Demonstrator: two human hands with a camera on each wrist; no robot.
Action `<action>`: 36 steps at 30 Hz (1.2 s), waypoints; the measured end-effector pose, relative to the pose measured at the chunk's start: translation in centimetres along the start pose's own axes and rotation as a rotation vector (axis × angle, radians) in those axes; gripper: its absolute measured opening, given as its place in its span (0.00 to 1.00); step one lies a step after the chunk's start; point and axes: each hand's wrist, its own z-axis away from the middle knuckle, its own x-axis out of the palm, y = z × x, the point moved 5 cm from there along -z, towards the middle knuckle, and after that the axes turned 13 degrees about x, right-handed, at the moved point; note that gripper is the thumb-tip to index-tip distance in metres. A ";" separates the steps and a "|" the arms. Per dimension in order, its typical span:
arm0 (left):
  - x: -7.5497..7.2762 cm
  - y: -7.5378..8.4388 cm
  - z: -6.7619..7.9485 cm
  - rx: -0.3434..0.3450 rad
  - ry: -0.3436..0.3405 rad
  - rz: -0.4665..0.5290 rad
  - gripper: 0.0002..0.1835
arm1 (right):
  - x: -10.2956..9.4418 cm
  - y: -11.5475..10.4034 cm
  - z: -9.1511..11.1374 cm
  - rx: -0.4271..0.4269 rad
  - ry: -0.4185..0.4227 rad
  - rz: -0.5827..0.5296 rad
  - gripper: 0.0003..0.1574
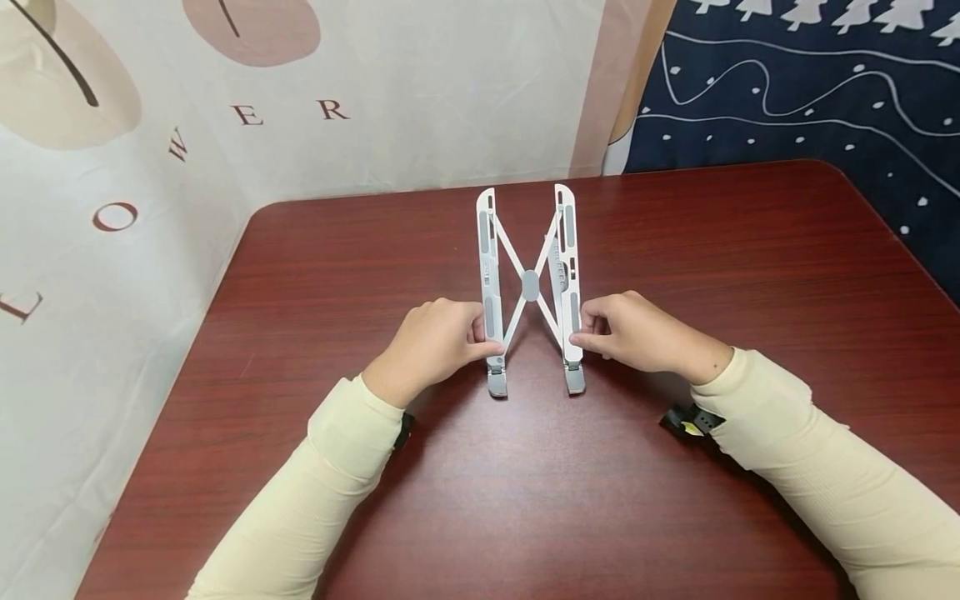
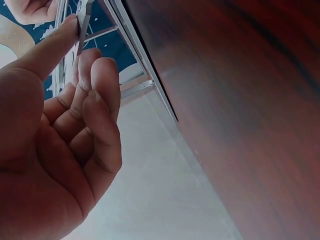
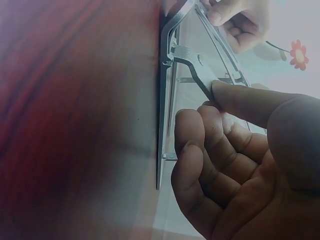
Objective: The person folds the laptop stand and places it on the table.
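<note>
A silver folding laptop stand (image 1: 530, 286) stands on the table, its two long side arms joined by crossed bars with a grey oval at the centre. Near the front, my left hand (image 1: 442, 337) pinches the left arm between thumb and fingers. Across from it, my right hand (image 1: 637, 332) pinches the right arm at about the same height. The left wrist view shows the left thumb and fingers meeting on the metal arm (image 2: 84, 25). In the right wrist view the right thumb presses a bent metal piece (image 3: 200, 75) against the fingers.
The reddish-brown wooden table (image 1: 300, 517) extends around the stand. Behind it hang a pale curtain (image 1: 450, 100) with letters and a dark blue cloth (image 1: 787, 100) with white trees. A black strap (image 1: 686, 421) sits by the right wrist.
</note>
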 end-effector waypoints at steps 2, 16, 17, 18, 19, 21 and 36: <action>0.0 0.0 0.0 0.000 -0.001 -0.001 0.20 | 0.0 0.0 0.0 0.000 -0.001 0.003 0.18; 0.0 0.1 0.1 0.012 0.001 -0.002 0.20 | 1.2 -0.6 0.6 -0.037 -0.097 0.024 0.20; 0.0 0.1 0.1 0.016 0.001 -0.001 0.20 | 1.2 -0.6 0.6 -0.035 -0.096 0.021 0.20; 0.0 0.1 0.1 0.018 0.002 -0.002 0.19 | 1.2 -0.6 0.6 -0.034 -0.096 0.020 0.20; 0.0 0.1 0.1 0.020 0.002 -0.002 0.19 | 1.2 -0.6 0.6 -0.034 -0.096 0.021 0.20; 0.0 0.2 0.1 0.022 0.002 -0.001 0.19 | 1.2 -0.6 0.7 -0.035 -0.098 0.022 0.20; 0.3 0.3 0.1 0.041 -0.030 0.002 0.18 | 1.4 -0.9 0.6 -0.060 -0.094 0.029 0.20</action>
